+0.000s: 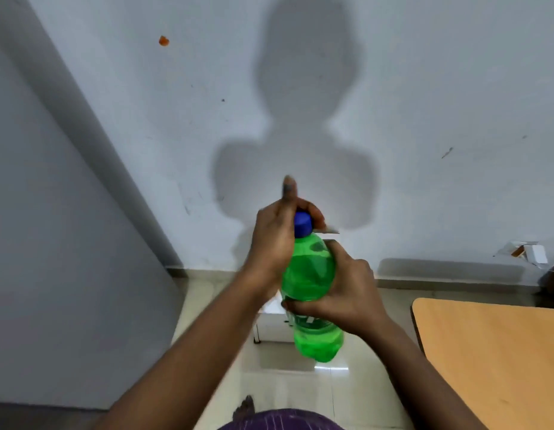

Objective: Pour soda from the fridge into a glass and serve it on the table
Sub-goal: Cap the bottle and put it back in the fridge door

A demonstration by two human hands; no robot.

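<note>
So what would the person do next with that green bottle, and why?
Probably twist the blue cap off. The left hand is wrapped around the cap while the right hand grips the body of the green soda bottle, held in the air beside the wooden table. The cap looks still on, and no glass is in view.
</note>
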